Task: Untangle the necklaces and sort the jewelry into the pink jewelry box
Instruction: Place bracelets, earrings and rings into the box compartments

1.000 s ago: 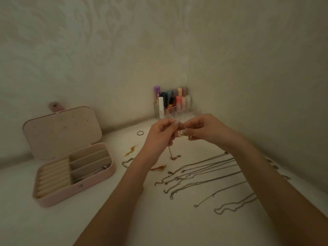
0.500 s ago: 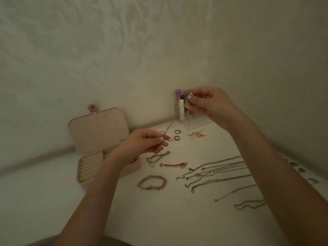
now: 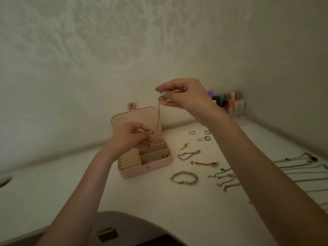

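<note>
A gold chain (image 3: 158, 118) is held stretched above the open pink jewelry box (image 3: 145, 172): its upper end is pinched by the fingers of the right hand (image 3: 182, 96), its lower end by the fingers of the left hand (image 3: 131, 137), directly over the box's long compartments. The step in hand is judged to be the stowing of one freed chain; next, the chain must be lowered and coiled into a compartment without snagging the dividers. On the bench, at 3 o'clock from the box, bracelets (image 3: 184, 177), rings (image 3: 200, 135) and a row of necklaces (image 3: 229, 178) are left unsorted (their far ends are cut off by the right forearm and the frame edge). What already lies in the box is too dim to be made out.
</note>
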The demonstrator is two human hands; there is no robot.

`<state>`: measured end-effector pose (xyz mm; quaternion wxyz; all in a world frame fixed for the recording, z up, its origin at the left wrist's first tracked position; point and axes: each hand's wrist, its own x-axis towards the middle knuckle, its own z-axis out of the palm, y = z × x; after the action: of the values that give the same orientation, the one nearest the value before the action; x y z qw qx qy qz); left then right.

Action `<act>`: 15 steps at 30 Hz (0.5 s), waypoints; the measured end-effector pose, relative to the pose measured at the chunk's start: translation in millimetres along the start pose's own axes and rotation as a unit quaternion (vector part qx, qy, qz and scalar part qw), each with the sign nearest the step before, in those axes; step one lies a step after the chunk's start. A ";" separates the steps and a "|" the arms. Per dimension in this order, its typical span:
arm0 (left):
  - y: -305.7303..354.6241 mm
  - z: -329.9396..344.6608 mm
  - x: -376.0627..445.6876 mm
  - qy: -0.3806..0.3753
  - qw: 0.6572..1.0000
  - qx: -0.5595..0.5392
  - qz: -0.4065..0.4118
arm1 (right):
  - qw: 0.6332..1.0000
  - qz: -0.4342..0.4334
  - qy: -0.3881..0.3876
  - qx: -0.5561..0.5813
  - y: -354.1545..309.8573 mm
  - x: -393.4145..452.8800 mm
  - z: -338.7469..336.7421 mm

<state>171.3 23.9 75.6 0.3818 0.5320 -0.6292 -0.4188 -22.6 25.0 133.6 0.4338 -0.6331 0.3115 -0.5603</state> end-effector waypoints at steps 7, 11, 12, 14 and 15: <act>-16.1 2.3 -6.3 0.006 1.000 0.017 -0.023 | 0.994 0.042 -0.064 -0.079 20.8 -6.5 25.5; -23.1 1.7 -6.0 0.022 0.998 0.061 -0.024 | 0.991 0.060 -0.079 -0.092 31.8 -13.1 29.7; -24.6 0.2 -5.8 0.021 0.997 0.070 -0.020 | 0.991 0.061 -0.080 -0.090 33.0 -13.4 30.6; -26.5 -3.3 -6.5 0.005 0.995 0.101 -0.011 | 0.990 0.061 -0.084 -0.092 34.3 -14.1 32.7; -25.8 -5.6 -6.8 0.000 0.991 0.135 0.001 | 0.989 0.061 -0.088 -0.097 35.0 -14.4 33.9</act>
<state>186.4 27.9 53.3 0.3071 0.5782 -0.6801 -0.3298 11.2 29.4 96.0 0.4294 -0.6989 0.3634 -0.4417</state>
